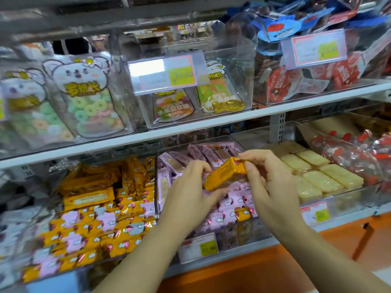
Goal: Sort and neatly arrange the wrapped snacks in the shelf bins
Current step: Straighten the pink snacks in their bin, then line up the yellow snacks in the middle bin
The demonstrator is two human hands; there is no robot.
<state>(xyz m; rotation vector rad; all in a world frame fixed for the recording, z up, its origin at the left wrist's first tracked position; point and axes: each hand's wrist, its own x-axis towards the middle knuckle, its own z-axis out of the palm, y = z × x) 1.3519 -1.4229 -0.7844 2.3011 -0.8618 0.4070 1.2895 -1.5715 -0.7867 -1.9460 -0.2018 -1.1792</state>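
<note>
Both hands hold one orange wrapped snack [224, 176] above the clear middle bin [157, 187] of the lower shelf. My left hand [190, 197] grips its lower left end and my right hand [268, 178] pinches its upper right end. That bin is filled with pink wrapped snacks [230, 206], and one small orange snack [243, 214] lies among them. The bin to the left holds orange wrapped snacks [91, 197] mixed with several pink ones [108, 220].
To the right, a bin holds pale yellow wafer packs [323, 180], then red-wrapped candies [359, 153]. The upper shelf [211, 123] carries clear bins of gummy bags [88, 102] and red packets [296, 81], with price tags [165, 75] in front. Below runs an orange base panel [264, 269].
</note>
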